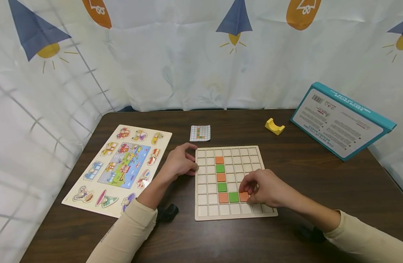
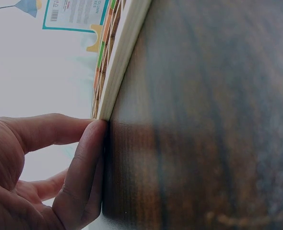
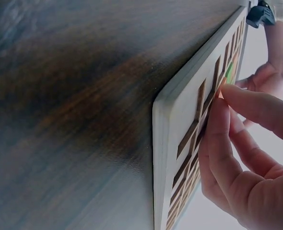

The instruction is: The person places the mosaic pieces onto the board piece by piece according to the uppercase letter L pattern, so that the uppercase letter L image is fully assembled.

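A square wooden grid board [image 1: 213,210] lies flat on the dark table. Coloured tiles form an L on it: orange and green alternate down one column, then a green tile [image 1: 233,197] continues along a lower row. At that row's right end, my right hand [image 1: 265,187] pinches an orange tile [image 1: 243,197] between thumb and fingers, right at its cell. The right wrist view shows those fingertips close against the grid, partly covering the tile. My left hand [image 1: 180,160] holds the board's left edge near the far corner, thumb and finger meeting at the rim [image 2: 113,81].
A small printed card [image 1: 200,133] with a grid pattern lies beyond the board. Left of it is a wooden peg puzzle [image 1: 93,188] with vehicle pieces. A yellow curved block [image 1: 274,126] and a leaning teal-edged box [image 1: 341,124] stand at the back right.
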A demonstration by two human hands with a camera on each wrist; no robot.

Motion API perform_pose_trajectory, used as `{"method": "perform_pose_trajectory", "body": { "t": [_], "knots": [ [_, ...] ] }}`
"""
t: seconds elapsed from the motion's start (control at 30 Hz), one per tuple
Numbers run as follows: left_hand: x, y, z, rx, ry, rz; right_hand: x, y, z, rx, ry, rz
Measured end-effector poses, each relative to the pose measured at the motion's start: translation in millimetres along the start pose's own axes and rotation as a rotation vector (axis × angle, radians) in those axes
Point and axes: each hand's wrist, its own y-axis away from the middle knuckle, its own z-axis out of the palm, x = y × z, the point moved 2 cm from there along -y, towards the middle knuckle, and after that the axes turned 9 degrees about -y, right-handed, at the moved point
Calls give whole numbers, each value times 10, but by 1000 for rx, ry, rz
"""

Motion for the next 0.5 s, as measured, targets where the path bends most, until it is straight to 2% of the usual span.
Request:
{"method": "perform_pose_trajectory", "body": {
  "t": [0.3,0.5],
  "knots": [
    [9,8,0,1,0,-3,-12,-6,-29,-4,9,-13],
    [-4,-5,2,-16,2,3,3,-20,-130,37,22,-38]
  ]
}}
